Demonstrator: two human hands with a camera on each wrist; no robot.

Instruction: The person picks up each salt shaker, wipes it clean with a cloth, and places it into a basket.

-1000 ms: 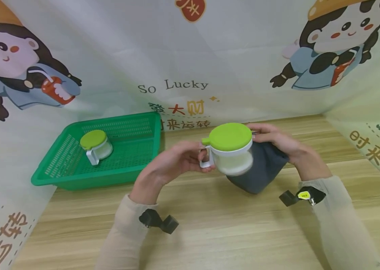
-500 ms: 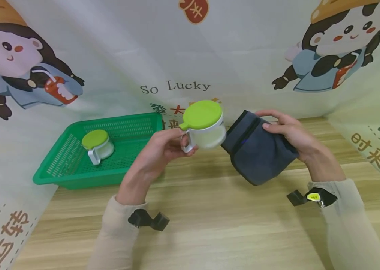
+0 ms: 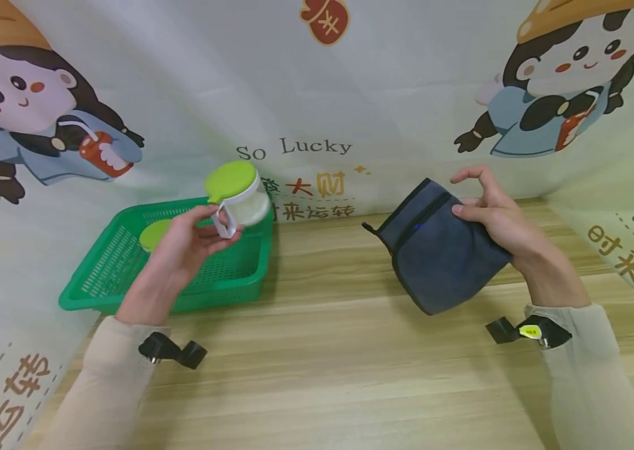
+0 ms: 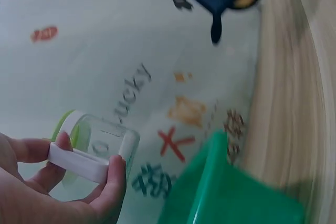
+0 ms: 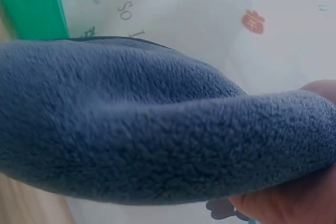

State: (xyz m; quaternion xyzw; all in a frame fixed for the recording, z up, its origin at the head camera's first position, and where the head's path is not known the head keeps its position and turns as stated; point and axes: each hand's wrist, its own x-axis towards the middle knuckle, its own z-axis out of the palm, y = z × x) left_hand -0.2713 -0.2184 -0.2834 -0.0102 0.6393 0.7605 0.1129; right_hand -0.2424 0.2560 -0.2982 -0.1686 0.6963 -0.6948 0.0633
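My left hand (image 3: 184, 240) pinches the white handle (image 3: 224, 222) of a clear seasoning jar (image 3: 251, 208) with a green lid (image 3: 231, 179). The jar is held tilted above the right part of the green basket (image 3: 204, 292). In the left wrist view, thumb and fingers close on the handle (image 4: 79, 164) from both ends. A folded dark grey-blue cloth (image 3: 446, 259) with black edging and a small hanging loop hangs from my right hand (image 3: 505, 222), its thumb on the front and the index finger raised. Fluffy cloth (image 5: 131, 145) fills most of the right wrist view.
Inside the basket sits a second green-lidded jar (image 3: 152, 235), mostly hidden by my left hand and forearm. The wooden table (image 3: 322, 350) runs under both arms. A printed curtain (image 3: 396, 94) stands behind and along both sides.
My left hand has carried the jar left, away from the cloth and over the basket. The cloth has come away from the jar and shifted slightly right; my right index finger has lifted off it.
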